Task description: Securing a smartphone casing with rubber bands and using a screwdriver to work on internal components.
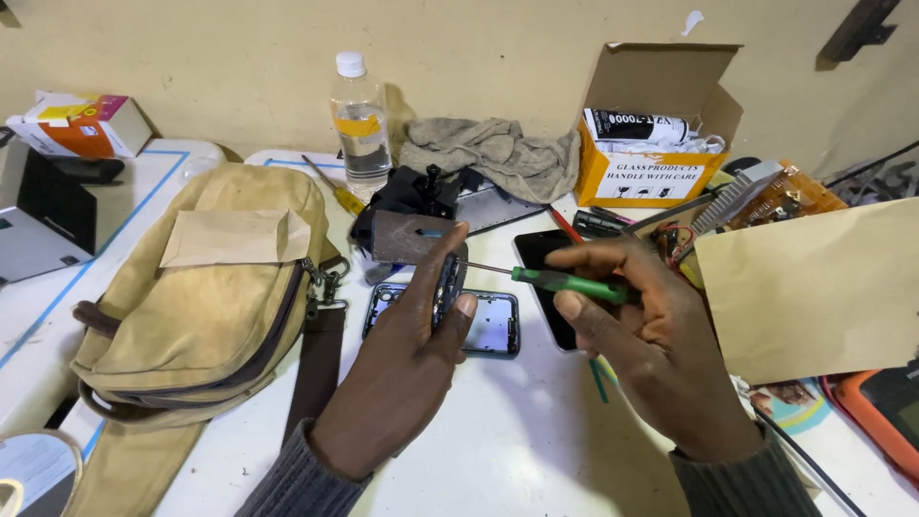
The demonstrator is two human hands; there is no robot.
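The left hand [402, 364] is closed around a small dark phone part [448, 285], held on edge above the white desk [517, 431] — thumb on one side, fingers wrapped behind. The right hand [651, 335] pinches a green-handled screwdriver [565, 282], its thin shaft pointing left with the tip at the part. Directly beneath lies a blue phone frame [493, 325], flat on the desk, with a dark phone screen [546, 287] just beside it. The part looks light, stiff and thin — likely fragile, so best gripped by its edges as now. The screwdriver's slim handle suits a fingertip hold. A tan canvas bag [211, 287] sits to the left, a water bottle [361, 120] behind.
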